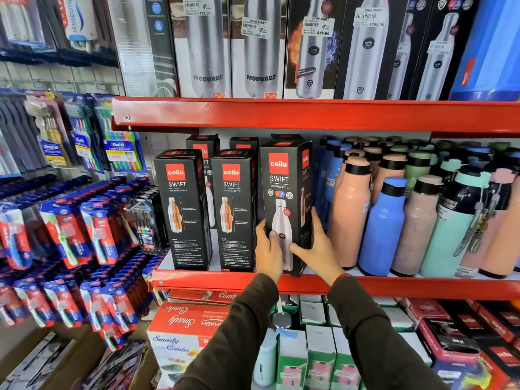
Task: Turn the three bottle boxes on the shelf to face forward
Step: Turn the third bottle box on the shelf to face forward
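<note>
Three black cello SWIFT bottle boxes stand in a row at the front of the red middle shelf (197,278). The left box (183,209) and the middle box (235,209) show a panel with an orange cutaway bottle and small text. The right box (285,192) shows a white bottle picture and is slightly tilted, turned a little to the left. My left hand (268,251) grips its lower left edge, and my right hand (319,246) wraps its lower right corner. Both hands hold this box near its base.
More black boxes stand behind the front row. Loose peach, blue and mint bottles (382,229) crowd the shelf right of the held box. Toothbrush packs (92,229) hang at left. A red upper shelf (309,114) carries tall steel-bottle boxes. Cartons sit below.
</note>
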Action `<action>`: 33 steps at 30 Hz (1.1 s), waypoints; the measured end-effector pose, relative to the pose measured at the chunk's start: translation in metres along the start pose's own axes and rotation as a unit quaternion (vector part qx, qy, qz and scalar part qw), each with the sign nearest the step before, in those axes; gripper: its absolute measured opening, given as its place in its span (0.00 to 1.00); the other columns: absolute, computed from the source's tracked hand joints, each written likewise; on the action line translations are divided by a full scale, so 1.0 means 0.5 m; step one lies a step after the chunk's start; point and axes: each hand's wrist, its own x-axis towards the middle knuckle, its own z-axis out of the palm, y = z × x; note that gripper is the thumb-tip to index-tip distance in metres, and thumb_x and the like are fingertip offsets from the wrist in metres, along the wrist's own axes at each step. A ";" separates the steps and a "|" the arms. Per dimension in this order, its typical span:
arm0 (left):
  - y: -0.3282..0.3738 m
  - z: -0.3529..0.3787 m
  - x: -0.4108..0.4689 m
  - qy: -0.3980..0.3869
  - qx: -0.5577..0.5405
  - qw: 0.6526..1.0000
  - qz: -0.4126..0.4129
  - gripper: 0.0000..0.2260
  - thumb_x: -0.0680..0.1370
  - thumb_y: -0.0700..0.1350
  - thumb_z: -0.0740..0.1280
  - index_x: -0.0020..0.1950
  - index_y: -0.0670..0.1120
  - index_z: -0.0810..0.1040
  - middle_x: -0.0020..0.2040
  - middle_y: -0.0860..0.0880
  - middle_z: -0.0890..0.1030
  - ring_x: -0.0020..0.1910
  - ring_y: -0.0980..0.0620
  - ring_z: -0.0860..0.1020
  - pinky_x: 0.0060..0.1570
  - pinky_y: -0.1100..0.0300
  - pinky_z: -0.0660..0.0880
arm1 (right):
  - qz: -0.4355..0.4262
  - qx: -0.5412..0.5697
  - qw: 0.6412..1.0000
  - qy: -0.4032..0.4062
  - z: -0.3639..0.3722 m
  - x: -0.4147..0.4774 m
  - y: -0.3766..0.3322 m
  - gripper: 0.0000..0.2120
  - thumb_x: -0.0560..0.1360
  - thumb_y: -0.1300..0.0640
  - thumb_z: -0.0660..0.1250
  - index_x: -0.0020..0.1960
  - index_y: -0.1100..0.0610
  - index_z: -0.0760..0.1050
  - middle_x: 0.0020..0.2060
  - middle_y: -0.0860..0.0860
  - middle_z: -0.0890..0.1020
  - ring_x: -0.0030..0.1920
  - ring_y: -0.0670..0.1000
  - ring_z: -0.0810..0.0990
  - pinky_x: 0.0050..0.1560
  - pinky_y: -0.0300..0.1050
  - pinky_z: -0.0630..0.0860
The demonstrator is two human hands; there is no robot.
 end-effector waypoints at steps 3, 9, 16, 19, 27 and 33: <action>-0.011 -0.005 -0.001 0.014 0.020 1.000 0.010 0.19 0.84 0.45 0.55 0.76 0.49 0.61 0.63 0.54 0.73 0.62 0.55 0.72 0.60 0.62 0.66 | -0.021 -0.028 0.999 -0.010 0.004 0.005 0.002 0.47 0.73 0.62 0.69 0.66 0.18 0.48 0.70 0.33 0.66 0.67 0.26 0.65 0.67 0.26 0.64; -0.028 -0.017 -0.002 0.014 0.053 0.998 0.032 0.17 0.83 0.42 0.56 0.73 0.50 0.64 0.64 0.53 0.76 0.62 0.54 0.75 0.61 0.60 0.69 | -0.005 -0.038 0.999 -0.008 0.021 -0.004 0.016 0.42 0.77 0.64 0.66 0.66 0.21 0.50 0.67 0.34 0.70 0.63 0.24 0.67 0.59 0.19 0.64; -0.034 -0.012 -0.009 -0.011 0.043 0.998 0.035 0.20 0.83 0.39 0.55 0.75 0.48 0.61 0.68 0.54 0.71 0.68 0.57 0.70 0.68 0.63 0.65 | 0.019 -0.048 0.999 -0.003 0.027 -0.006 0.034 0.36 0.78 0.65 0.64 0.78 0.42 0.53 0.68 0.40 0.69 0.70 0.39 0.65 0.69 0.37 0.64; -0.032 -0.009 -0.011 -0.023 0.041 0.998 0.051 0.20 0.82 0.36 0.55 0.74 0.46 0.61 0.69 0.52 0.71 0.68 0.56 0.70 0.68 0.66 0.65 | 0.013 -0.039 0.999 0.006 0.028 -0.009 0.038 0.36 0.78 0.66 0.63 0.76 0.40 0.54 0.68 0.39 0.69 0.70 0.38 0.64 0.69 0.37 0.64; -0.030 -0.012 -0.013 -0.057 0.040 0.997 0.041 0.23 0.83 0.36 0.55 0.78 0.41 0.55 0.76 0.47 0.63 0.74 0.55 0.61 0.76 0.59 0.59 | 0.011 -0.051 0.999 0.014 0.029 -0.010 0.038 0.34 0.78 0.66 0.63 0.78 0.47 0.56 0.73 0.48 0.70 0.70 0.40 0.66 0.70 0.40 0.64; -0.030 -0.030 -0.021 -0.097 0.089 0.991 0.020 0.27 0.83 0.39 0.55 0.81 0.45 0.50 0.82 0.48 0.56 0.76 0.60 0.55 0.73 0.66 0.52 | 0.022 -0.065 0.993 0.098 0.034 -0.021 0.036 0.27 0.76 0.64 0.68 0.73 0.53 0.68 0.66 0.54 0.78 0.66 0.51 0.76 0.67 0.49 0.73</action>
